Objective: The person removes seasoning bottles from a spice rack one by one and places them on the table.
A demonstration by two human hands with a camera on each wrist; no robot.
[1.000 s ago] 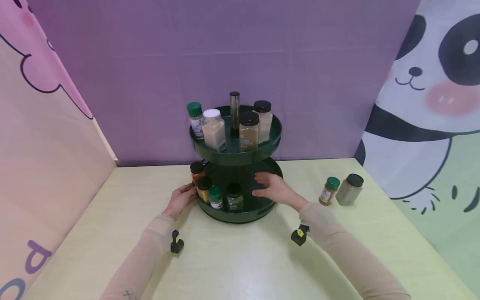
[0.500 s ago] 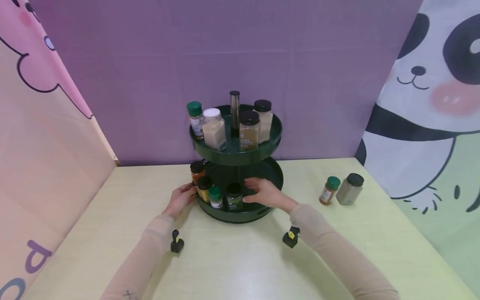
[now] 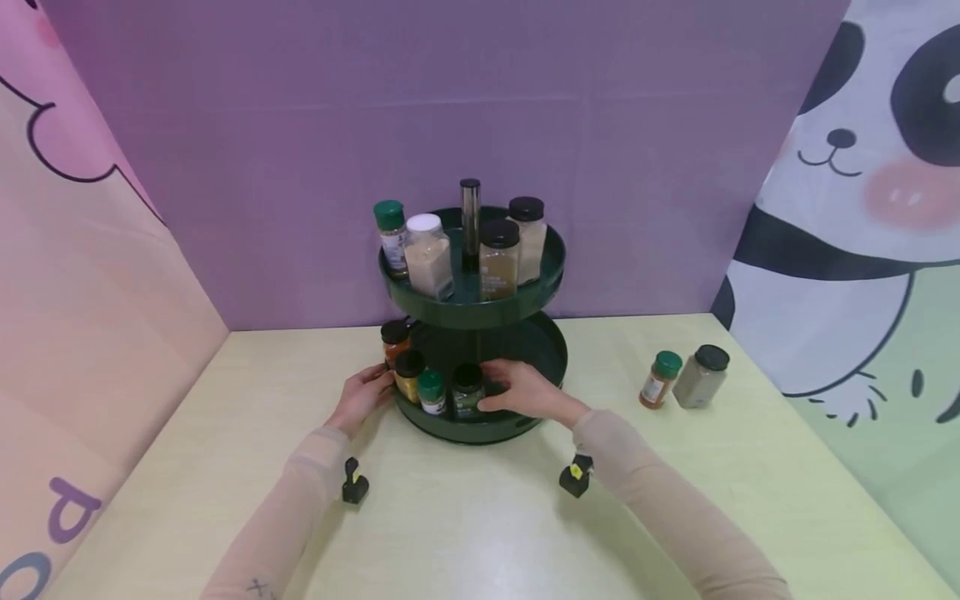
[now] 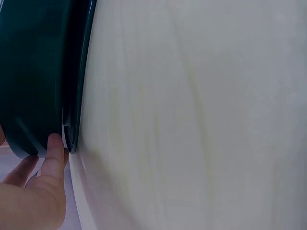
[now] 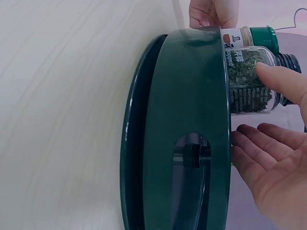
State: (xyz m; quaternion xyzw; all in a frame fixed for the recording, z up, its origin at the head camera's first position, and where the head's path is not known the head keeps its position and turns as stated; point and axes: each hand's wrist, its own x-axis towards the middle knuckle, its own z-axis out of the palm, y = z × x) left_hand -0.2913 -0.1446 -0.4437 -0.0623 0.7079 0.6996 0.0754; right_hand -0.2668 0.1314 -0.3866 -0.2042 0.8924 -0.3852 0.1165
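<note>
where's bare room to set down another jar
Table: in front of the stand, between the sleeves; between the stand and the loose green-lidded jar. Lower tray: its right rear, behind the right hand. Crowded: that tray's left and front, with four visible jars.

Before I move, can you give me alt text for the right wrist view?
The right hand is at a jar of dried green herbs in a dark green tray, its thumb overlapping the jar, contact unclear, its other fingers apart from it. In this sideways view, a green-capped jar stands just beyond, with the left hand at the tray's far side.
</note>
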